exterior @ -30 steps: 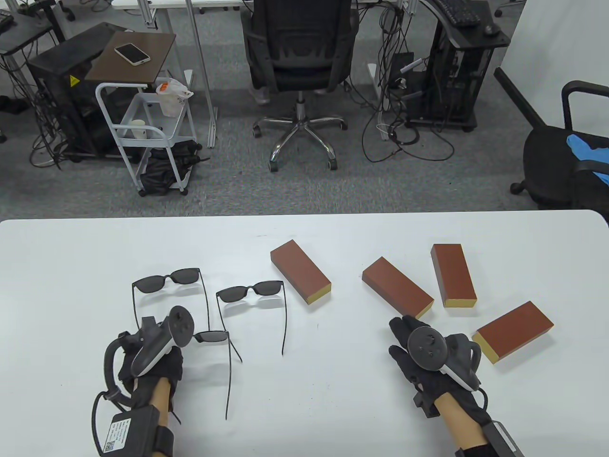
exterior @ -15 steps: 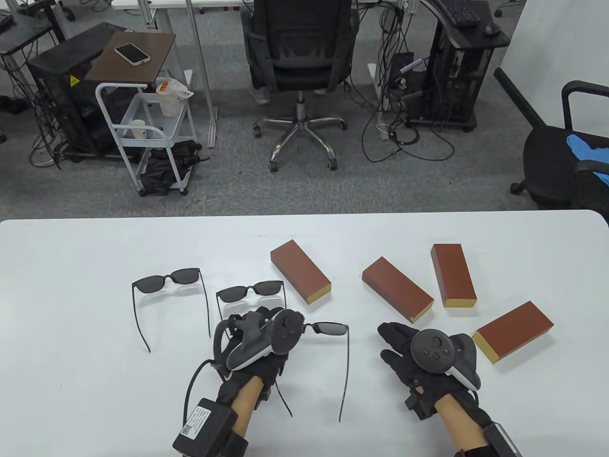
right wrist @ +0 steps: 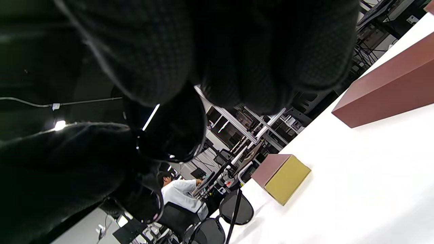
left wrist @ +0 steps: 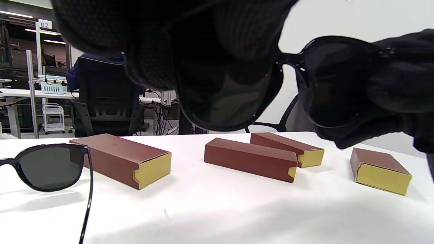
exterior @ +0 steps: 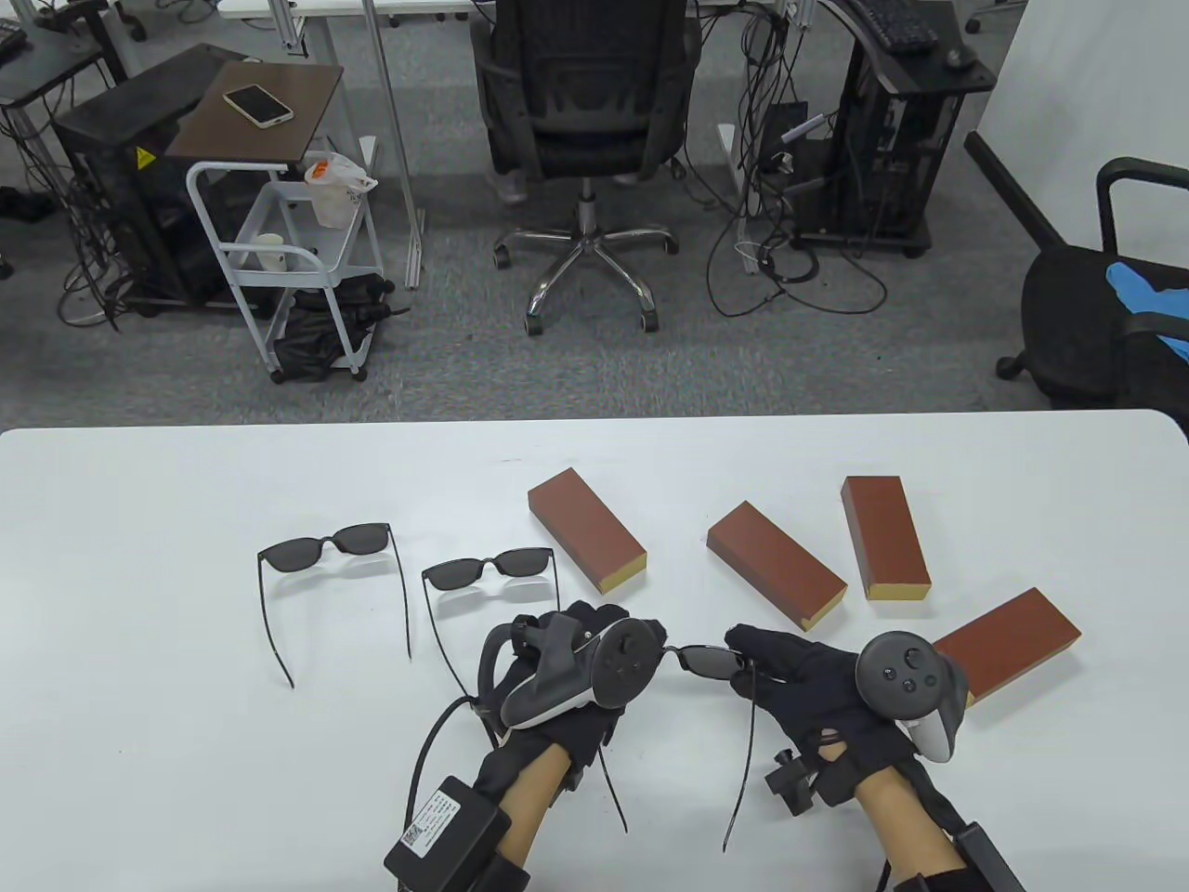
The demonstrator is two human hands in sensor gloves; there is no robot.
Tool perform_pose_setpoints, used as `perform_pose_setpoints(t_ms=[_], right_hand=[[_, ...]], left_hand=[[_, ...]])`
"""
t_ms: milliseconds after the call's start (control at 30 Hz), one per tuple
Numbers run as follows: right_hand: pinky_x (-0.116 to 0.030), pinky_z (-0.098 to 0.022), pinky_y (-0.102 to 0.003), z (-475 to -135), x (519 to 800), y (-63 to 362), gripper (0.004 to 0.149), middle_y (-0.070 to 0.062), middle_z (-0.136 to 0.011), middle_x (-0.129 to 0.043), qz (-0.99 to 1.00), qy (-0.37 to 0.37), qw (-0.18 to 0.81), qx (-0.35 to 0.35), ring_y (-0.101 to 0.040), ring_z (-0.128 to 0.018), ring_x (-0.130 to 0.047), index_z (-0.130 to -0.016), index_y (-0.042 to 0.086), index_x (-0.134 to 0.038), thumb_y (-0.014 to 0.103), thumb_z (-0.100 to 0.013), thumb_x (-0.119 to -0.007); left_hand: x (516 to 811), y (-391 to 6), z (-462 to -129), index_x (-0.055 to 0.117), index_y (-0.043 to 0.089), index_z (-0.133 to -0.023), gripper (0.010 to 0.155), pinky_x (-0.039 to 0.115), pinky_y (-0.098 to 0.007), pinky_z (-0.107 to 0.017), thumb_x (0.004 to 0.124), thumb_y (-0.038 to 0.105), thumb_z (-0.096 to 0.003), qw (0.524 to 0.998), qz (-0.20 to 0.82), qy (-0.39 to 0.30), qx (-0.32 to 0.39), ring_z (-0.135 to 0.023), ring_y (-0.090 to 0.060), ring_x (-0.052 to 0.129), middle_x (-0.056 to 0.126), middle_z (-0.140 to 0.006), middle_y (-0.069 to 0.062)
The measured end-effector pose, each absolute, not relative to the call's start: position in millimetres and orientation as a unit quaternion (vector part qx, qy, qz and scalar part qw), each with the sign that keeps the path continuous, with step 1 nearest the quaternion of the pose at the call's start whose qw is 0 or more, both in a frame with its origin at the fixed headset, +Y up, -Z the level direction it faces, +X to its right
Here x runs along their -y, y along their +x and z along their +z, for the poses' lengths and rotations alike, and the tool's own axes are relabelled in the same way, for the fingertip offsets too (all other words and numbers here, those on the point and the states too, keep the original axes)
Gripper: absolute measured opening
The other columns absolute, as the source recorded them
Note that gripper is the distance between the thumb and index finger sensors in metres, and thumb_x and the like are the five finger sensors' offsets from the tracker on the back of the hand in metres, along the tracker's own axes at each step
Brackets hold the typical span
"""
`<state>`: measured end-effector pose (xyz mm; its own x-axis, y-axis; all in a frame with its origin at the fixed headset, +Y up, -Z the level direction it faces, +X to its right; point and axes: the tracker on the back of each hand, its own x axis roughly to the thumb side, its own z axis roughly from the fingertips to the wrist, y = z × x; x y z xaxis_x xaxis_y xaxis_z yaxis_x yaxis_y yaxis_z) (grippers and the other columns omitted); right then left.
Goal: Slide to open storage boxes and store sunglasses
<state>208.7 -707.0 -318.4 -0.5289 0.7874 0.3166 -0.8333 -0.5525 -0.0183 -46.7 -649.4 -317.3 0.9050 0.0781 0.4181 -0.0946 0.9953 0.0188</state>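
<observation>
White table [exterior: 186, 743] fronts grey carpet [exterior: 446, 372], office chair [exterior: 585, 121], cart [exterior: 279, 251].

The left tracker [exterior: 567, 674] covers one lens of the held sunglasses [exterior: 711, 660], and in the right wrist view dark glove fabric blocks most of the frame, so the finger grip is hard to read.

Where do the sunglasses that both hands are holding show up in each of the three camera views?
Table view: the held sunglasses sit low at centre, between the two gloved hands.
Left wrist view: they fill the upper middle, close to the camera.
Right wrist view: one dark lens shows left of centre.
Shared landmark: the brown box with a yellow end.
</observation>
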Motion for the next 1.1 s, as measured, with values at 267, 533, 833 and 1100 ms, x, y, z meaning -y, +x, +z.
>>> perform_pose_setpoints(t_ms=[267,533,833,1100], right_hand=[[-0.097,-0.032,-0.037,-316.4,703.4,210.7,0.038,-0.002,-0.058,-0.108,0.864,0.097,0.479,0.119,-0.022,-0.045,-0.112,-0.065,0.026,-0.093,0.036,-0.028,-0.094],[-0.098,-0.026,-0.037,-314.2,704.3,214.5,0.039,-0.004,-0.05,-0.11,0.839,0.034,0.529,0.123,-0.021,-0.036,-0.114,-0.062,0.022,-0.095,0.036,-0.026,-0.096],[-0.099,-0.019,-0.034,-310.9,711.6,214.2,0.04,-0.004,-0.042,-0.11,0.782,-0.026,0.618,0.081,-0.017,-0.027,-0.114,-0.062,0.017,-0.094,0.038,-0.027,-0.095],[-0.099,-0.018,-0.032,-308.7,723.9,212.1,0.041,-0.003,-0.04,-0.11,0.734,-0.069,0.675,0.027,-0.015,-0.025,-0.114,-0.062,0.016,-0.093,0.04,-0.029,-0.094]], left_hand=[[646.4,-62.4,-319.6,0.084,0.038,-0.091,0.044,0.075,-0.054,-0.055,0.077,0.035,-0.0475,0.966,0.187,-0.004,0.18,-0.074,-0.027,0.092,0.091,-0.086,0.002],[663.3,-93.7,-322.1,0.074,0.035,-0.101,0.056,0.073,-0.056,-0.058,0.07,0.054,-0.0488,0.858,0.492,-0.068,0.131,-0.081,-0.032,0.089,0.086,-0.097,-0.002],[696.3,-94.6,-316.8,0.068,0.033,-0.106,0.061,0.071,-0.054,-0.061,0.062,0.06,-0.0512,0.662,0.734,-0.087,0.123,-0.089,-0.034,0.081,0.073,-0.108,-0.005],[709.3,-90.4,-312.4,0.052,0.034,-0.112,0.067,0.071,-0.053,-0.062,0.054,0.062,-0.0515,0.637,0.757,-0.096,0.107,-0.091,-0.033,0.079,0.065,-0.112,-0.007]])
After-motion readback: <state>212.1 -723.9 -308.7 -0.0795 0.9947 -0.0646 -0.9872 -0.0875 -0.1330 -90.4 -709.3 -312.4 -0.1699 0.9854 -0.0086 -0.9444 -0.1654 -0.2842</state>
